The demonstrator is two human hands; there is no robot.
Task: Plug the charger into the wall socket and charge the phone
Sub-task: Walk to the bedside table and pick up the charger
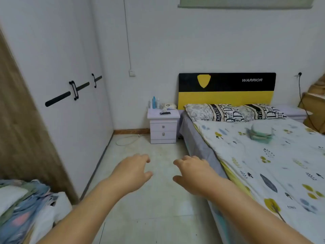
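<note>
A dark phone (165,113) lies flat on the white nightstand (154,115) beside the bed, far ahead of me. On the wall above and to the left of it is a white wall socket (131,73). A white cable (125,140), perhaps the charger's, is coiled on the floor left of the nightstand. My left hand (132,170) and my right hand (190,170) are stretched out in front of me over the floor, both empty with fingers loosely spread. They are well short of the nightstand.
A white wardrobe (70,106) with black handles lines the left side. The bed (263,155) with patterned sheet and pillows fills the right. Bottles (154,102) stand at the back of the nightstand. A pile of clothes (22,208) lies at the lower left. A tiled aisle runs between wardrobe and bed.
</note>
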